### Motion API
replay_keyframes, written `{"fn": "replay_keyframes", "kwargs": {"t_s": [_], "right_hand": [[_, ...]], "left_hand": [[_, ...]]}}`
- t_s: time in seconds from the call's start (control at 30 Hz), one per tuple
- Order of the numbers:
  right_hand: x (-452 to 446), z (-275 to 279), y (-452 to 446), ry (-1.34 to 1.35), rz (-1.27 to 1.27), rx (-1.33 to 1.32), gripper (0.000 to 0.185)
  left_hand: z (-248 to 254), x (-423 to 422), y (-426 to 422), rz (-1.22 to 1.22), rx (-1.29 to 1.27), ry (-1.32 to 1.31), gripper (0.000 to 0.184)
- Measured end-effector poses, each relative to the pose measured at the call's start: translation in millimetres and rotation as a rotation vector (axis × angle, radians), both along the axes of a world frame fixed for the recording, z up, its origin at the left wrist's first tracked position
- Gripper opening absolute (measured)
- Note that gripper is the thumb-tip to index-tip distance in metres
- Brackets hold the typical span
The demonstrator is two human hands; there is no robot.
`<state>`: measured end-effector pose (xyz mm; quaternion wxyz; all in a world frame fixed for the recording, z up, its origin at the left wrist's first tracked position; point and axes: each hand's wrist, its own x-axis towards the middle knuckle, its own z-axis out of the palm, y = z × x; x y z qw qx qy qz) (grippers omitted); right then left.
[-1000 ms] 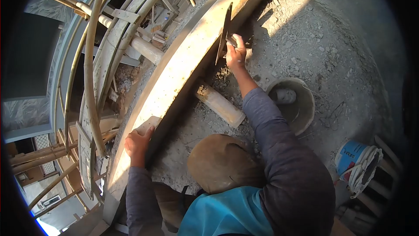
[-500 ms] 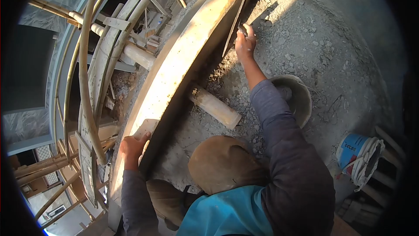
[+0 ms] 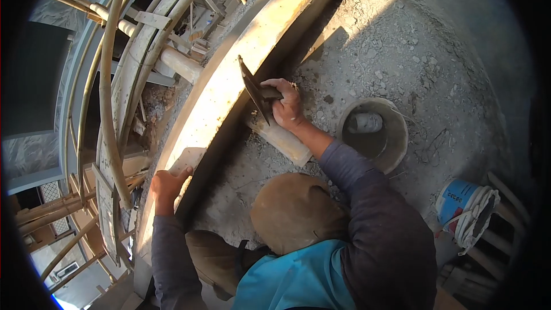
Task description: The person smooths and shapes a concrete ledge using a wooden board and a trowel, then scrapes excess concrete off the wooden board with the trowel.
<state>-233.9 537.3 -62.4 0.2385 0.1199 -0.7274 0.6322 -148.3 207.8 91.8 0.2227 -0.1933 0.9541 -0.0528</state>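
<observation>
My right hand [image 3: 287, 106] is wrapped round the handle of a plastering trowel [image 3: 251, 86]. Its flat blade appears nearly edge-on, tilted, in front of the inner side of a curved low wall [image 3: 229, 92], with the upper end over the sunlit top. Whether the blade touches the wall, I cannot tell. Farther down the same wall, my left hand [image 3: 166, 185] grips the top, thumb pointing along it; some fingers are hidden. A pale pipe [image 3: 284, 142] sticks out of the wall below the trowel.
Right of my forearm stands a grey bucket [image 3: 376, 135] with a pale container inside. A blue-and-white pail [image 3: 466, 209] sits farther right, beside wooden pieces. Rubble [image 3: 396, 63] covers the ground. Bamboo poles [image 3: 109, 92] and planks stand beyond the wall at left.
My right hand has brought the trowel down and left, from the wall's far end to nearer me. The left hand stays on the wall.
</observation>
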Motion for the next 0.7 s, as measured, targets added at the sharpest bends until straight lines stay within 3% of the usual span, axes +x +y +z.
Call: {"fn": "replay_keyframes", "kwargs": {"t_s": [0.07, 0.13, 0.2, 0.27, 0.5, 0.53, 0.57, 0.6, 0.63, 0.7], "right_hand": [[-11, -1, 15, -0.106, -0.108, -0.294, 0.036], [-49, 4, 62, -0.304, -0.336, -0.25, 0.034], [-117, -33, 114, -0.295, -0.409, -0.488, 0.037], [-153, -35, 152, -0.256, -0.238, -0.778, 0.038], [-164, -15, 146, -0.293, -0.106, -0.691, 0.034], [-161, -23, 131, -0.23, -0.19, -0.596, 0.033], [-153, -37, 118, -0.137, -0.334, -0.208, 0.033], [-133, -34, 94, -0.091, -0.139, -0.516, 0.03], [-103, -17, 76, -0.013, -0.253, -0.142, 0.028], [-63, -1, 49, -0.136, -0.131, -0.087, 0.03]], "left_hand": [[9, -2, 10, 0.055, 0.024, -0.018, 0.071], [7, 2, 8, 0.095, 0.057, -0.03, 0.071], [-4, 6, 1, 0.034, -0.025, 0.071, 0.072], [-6, 8, -1, 0.035, -0.017, 0.08, 0.071], [2, 6, 4, 0.074, 0.018, 0.049, 0.069], [0, 6, 4, 0.079, 0.021, 0.034, 0.07], [-2, 5, 2, 0.062, 0.02, 0.026, 0.07], [-5, 5, 0, 0.041, 0.003, 0.034, 0.071], [-6, 5, -2, 0.02, -0.018, 0.044, 0.072], [-4, 4, 0, -0.015, -0.004, 0.044, 0.076]]}}
